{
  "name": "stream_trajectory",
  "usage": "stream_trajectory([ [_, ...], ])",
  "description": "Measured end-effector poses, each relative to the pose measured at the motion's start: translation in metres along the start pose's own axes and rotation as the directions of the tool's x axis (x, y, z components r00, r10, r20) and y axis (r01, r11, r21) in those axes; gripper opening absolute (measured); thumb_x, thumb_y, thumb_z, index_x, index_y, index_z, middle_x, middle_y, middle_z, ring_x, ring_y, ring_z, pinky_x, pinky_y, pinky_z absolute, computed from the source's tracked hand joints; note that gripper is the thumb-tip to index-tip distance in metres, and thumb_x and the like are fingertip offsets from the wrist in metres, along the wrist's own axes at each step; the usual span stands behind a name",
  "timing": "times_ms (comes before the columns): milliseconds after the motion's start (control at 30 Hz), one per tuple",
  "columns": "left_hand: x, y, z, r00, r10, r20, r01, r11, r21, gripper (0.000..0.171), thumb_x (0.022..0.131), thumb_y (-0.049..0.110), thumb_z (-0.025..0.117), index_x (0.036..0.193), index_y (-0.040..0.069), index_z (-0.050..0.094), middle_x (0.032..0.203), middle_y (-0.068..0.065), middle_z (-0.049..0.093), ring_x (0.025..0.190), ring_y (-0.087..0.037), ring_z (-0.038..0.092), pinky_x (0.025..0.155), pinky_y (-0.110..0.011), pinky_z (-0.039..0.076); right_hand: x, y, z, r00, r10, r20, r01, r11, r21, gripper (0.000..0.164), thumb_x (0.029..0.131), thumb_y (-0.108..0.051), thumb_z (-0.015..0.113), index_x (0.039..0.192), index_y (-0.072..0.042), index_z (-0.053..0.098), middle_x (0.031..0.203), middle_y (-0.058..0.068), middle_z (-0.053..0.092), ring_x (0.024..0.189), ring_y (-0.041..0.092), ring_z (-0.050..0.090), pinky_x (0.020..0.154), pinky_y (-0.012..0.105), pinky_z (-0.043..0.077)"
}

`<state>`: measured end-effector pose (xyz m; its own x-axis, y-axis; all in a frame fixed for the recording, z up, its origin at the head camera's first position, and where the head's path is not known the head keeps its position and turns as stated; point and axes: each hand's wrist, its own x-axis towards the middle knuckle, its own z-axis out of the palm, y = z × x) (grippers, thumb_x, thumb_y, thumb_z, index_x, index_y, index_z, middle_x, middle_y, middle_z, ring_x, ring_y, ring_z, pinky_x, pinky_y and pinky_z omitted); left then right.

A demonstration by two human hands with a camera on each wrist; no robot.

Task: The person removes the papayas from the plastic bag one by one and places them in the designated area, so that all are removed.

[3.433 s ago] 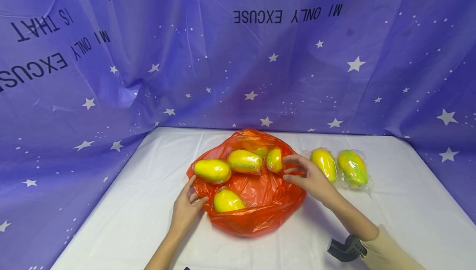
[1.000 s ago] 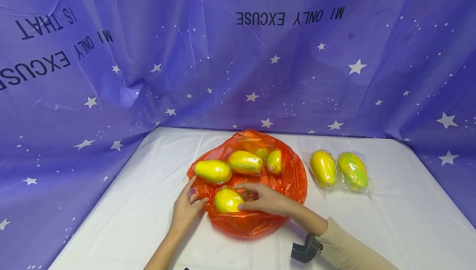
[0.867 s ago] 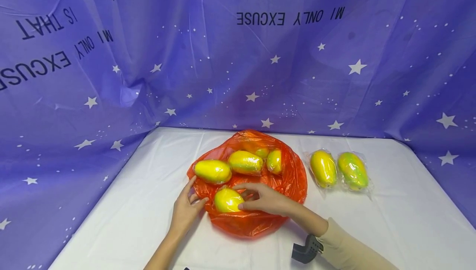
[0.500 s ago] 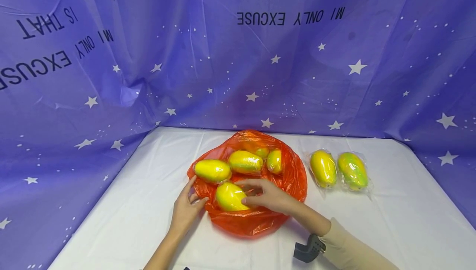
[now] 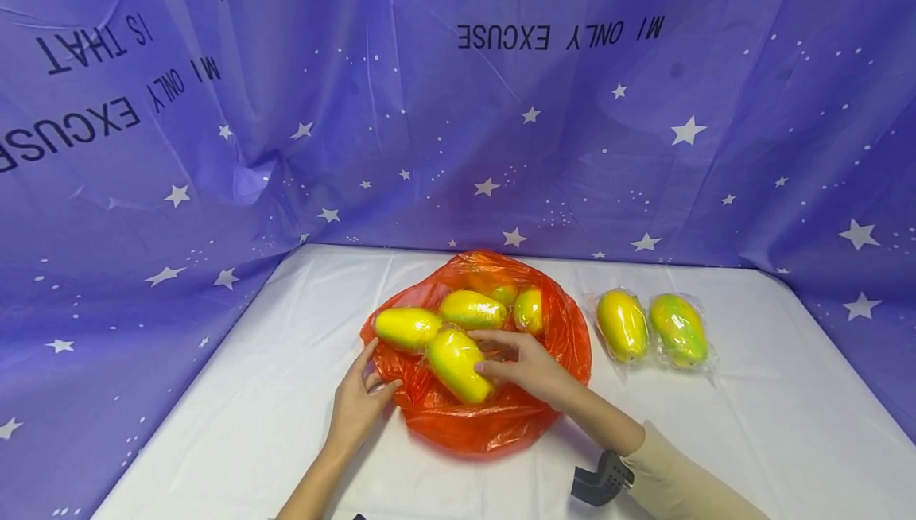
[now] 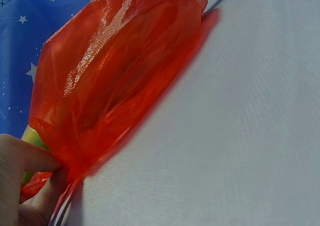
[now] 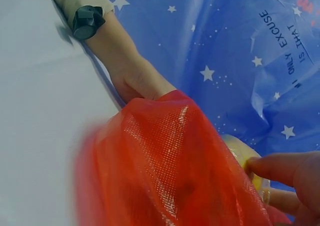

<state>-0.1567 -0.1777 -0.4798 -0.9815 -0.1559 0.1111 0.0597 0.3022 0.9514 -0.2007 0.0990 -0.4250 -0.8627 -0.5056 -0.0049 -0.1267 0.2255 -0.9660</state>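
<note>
A red plastic bag (image 5: 475, 434) lies open on the white table, with several yellow-green mangoes in clear wrap inside. My right hand (image 5: 528, 367) grips the nearest mango (image 5: 456, 362), thumb on its near side, and tilts it up within the bag mouth. In the right wrist view that mango (image 7: 265, 182) is mostly behind the bag wall. At the bag's left rim, my left hand (image 5: 358, 402) pinches the plastic; the left wrist view shows the gathered bag (image 6: 110, 80) between thumb and finger. Another mango (image 5: 408, 327) sits at the left rim, touching the held one.
Two wrapped mangoes, one yellow (image 5: 621, 325) and one greener (image 5: 678, 329), lie on the table (image 5: 773, 424) right of the bag. A purple star-printed cloth (image 5: 458, 106) hangs behind and at both sides. A dark device (image 5: 601, 479) is on my right wrist.
My right hand moved from the bag's right rim to the near mango, took hold of it, then raised and turned it slightly up and right. The left hand stayed at the left rim.
</note>
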Motion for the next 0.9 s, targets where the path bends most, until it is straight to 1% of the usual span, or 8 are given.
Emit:
stream_trajectory([
  [167,0.000,0.000,0.000,1.000,-0.001,0.006,0.001,1.000,-0.023,0.079,0.080,-0.006,0.072,0.149,0.004,0.035,0.124,-0.029,0.057,0.099,-0.031,0.067,0.072,-0.018,0.052,-0.002,0.000,-0.005,0.996,0.008,-0.092,-0.007,1.000,0.010,0.047,0.086,-0.026,0.074,0.131,-0.018,0.062,0.124,0.007,0.062,0.108,0.027,0.059,0.076,0.034,0.056],
  [333,0.000,0.001,0.000,1.000,-0.005,0.014,0.005,0.999,-0.045,0.078,0.081,-0.006,0.072,0.149,0.004,0.034,0.130,-0.029,0.053,0.100,-0.031,0.066,0.072,-0.018,0.052,-0.004,-0.001,-0.010,0.987,0.033,-0.156,-0.032,0.999,0.007,0.048,0.085,-0.029,0.075,0.131,-0.021,0.062,0.124,0.004,0.062,0.105,0.025,0.059,0.075,0.033,0.055],
  [567,0.001,0.000,0.000,1.000,-0.006,0.007,0.006,1.000,-0.020,0.078,0.080,-0.007,0.072,0.148,0.003,0.035,0.132,-0.030,0.052,0.101,-0.033,0.066,0.073,-0.018,0.052,-0.008,-0.003,-0.015,0.986,0.034,-0.166,-0.028,0.999,0.035,0.049,0.086,-0.027,0.074,0.133,-0.018,0.061,0.126,0.007,0.061,0.102,0.025,0.059,0.076,0.032,0.055],
  [667,0.001,-0.001,0.000,1.000,-0.008,0.004,0.008,1.000,-0.014,0.078,0.080,-0.008,0.071,0.148,0.003,0.035,0.131,-0.030,0.052,0.102,-0.034,0.065,0.072,-0.018,0.053,-0.011,-0.003,-0.017,0.985,0.028,-0.168,-0.020,0.999,0.050,0.049,0.087,-0.026,0.073,0.133,-0.018,0.060,0.129,0.007,0.060,0.107,0.025,0.058,0.079,0.031,0.054],
  [767,0.001,-0.001,0.000,1.000,-0.006,0.003,0.006,1.000,-0.017,0.078,0.080,-0.008,0.071,0.148,0.003,0.035,0.130,-0.030,0.052,0.102,-0.034,0.065,0.073,-0.018,0.053,-0.016,-0.004,-0.019,0.984,0.024,-0.177,-0.017,0.999,0.043,0.048,0.087,-0.025,0.073,0.133,-0.018,0.061,0.130,0.005,0.060,0.112,0.025,0.057,0.082,0.029,0.053],
  [900,0.000,0.000,0.001,1.000,-0.001,0.001,0.001,1.000,-0.010,0.078,0.080,-0.007,0.072,0.148,0.003,0.035,0.121,-0.029,0.059,0.100,-0.033,0.066,0.073,-0.018,0.052,-0.024,-0.007,-0.024,0.981,0.039,-0.192,-0.027,0.997,0.066,0.048,0.087,-0.026,0.073,0.133,-0.019,0.060,0.129,0.006,0.060,0.115,0.025,0.056,0.084,0.029,0.053],
])
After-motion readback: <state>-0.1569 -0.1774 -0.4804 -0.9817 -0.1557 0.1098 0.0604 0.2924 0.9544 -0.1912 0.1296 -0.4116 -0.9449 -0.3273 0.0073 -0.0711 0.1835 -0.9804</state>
